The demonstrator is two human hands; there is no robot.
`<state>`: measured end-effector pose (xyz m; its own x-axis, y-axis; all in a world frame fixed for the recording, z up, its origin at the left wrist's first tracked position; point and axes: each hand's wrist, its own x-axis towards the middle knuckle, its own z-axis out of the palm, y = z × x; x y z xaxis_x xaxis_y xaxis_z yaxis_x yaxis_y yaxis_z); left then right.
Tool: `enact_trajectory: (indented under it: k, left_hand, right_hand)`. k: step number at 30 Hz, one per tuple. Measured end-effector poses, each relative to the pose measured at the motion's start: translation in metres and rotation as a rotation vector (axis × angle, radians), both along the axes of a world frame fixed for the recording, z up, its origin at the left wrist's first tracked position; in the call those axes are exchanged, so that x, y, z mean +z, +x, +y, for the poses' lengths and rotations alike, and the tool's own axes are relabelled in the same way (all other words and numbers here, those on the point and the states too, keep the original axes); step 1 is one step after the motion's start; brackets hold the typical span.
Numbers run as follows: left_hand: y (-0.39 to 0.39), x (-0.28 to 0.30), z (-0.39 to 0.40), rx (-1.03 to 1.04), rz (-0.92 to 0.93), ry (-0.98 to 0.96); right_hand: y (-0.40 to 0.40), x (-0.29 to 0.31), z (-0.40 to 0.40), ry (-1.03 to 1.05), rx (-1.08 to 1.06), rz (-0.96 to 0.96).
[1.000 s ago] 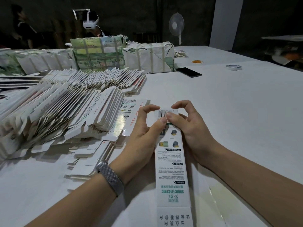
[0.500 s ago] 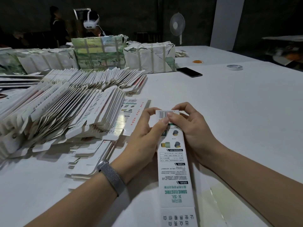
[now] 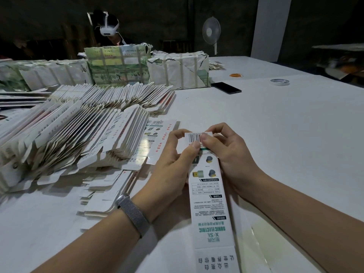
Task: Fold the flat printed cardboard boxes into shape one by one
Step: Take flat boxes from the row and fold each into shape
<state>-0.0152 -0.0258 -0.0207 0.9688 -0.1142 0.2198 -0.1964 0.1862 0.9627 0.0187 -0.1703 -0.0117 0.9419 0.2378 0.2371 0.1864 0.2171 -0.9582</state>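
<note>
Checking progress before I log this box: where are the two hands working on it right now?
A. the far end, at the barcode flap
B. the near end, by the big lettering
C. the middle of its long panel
A: both the left hand and right hand pinch the barcode flap at the box's far end.

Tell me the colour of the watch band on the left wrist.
Silver-grey mesh watch band, seen in the head view.

My worktable (image 3: 266,138) is a broad white surface running away from me. To my left, fanned rows of flat printed cardboard boxes (image 3: 82,138) lie overlapping on it. Beyond them, along the far side, stand wrapped paper bundles (image 3: 178,70). Just right of those lies a black phone (image 3: 226,87). Farther right sits a tape roll (image 3: 279,82), with orange rubber bands (image 3: 236,75) behind the phone.
</note>
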Motion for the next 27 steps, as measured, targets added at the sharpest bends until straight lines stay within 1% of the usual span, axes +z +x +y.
enact_trajectory:
  k: [3,7,10,11,14,16,17,20,21,23,25,27]
  left_hand:
    - [0.003,-0.002,0.001,0.037,-0.016,0.030]
    - [0.007,-0.003,0.003,0.115,-0.047,0.155]
    - [0.007,-0.004,0.002,0.068,0.005,0.125]
    - [0.007,-0.005,0.001,0.067,0.014,0.099]
    - [0.005,-0.004,0.003,0.088,0.023,-0.017]
    - [0.004,-0.002,0.003,0.112,0.024,-0.045]
    - [0.004,-0.001,0.003,0.119,0.021,-0.052]
    - [0.007,-0.002,0.005,0.147,0.009,-0.071]
    - [0.007,-0.003,0.006,0.159,-0.002,-0.076]
    - [0.009,-0.004,0.005,0.170,-0.011,-0.066]
    - [0.010,-0.008,0.006,0.185,-0.003,-0.048]
    - [0.013,-0.010,0.008,0.211,0.000,-0.050]
  right_hand:
    - [-0.001,0.000,0.002,-0.002,-0.018,-0.002]
    - [-0.002,-0.001,0.005,-0.029,-0.118,0.013]
    - [0.000,-0.001,0.003,-0.050,-0.155,0.051]
    - [0.001,-0.001,0.002,-0.086,-0.179,0.041]
    - [0.004,0.002,-0.002,-0.245,-0.228,-0.057]
    - [0.004,0.007,-0.006,-0.299,-0.144,-0.100]
    - [0.004,0.009,-0.009,-0.367,-0.101,-0.130]
    - [0.003,0.016,-0.016,-0.696,-0.044,-0.297]
    - [0.002,0.019,-0.017,-0.753,-0.039,-0.337]
    - [0.004,0.025,-0.018,-0.830,-0.064,-0.384]
    - [0.008,0.031,-0.022,-0.968,-0.126,-0.413]
    - [0.013,0.039,-0.031,-1.088,-0.197,-0.381]
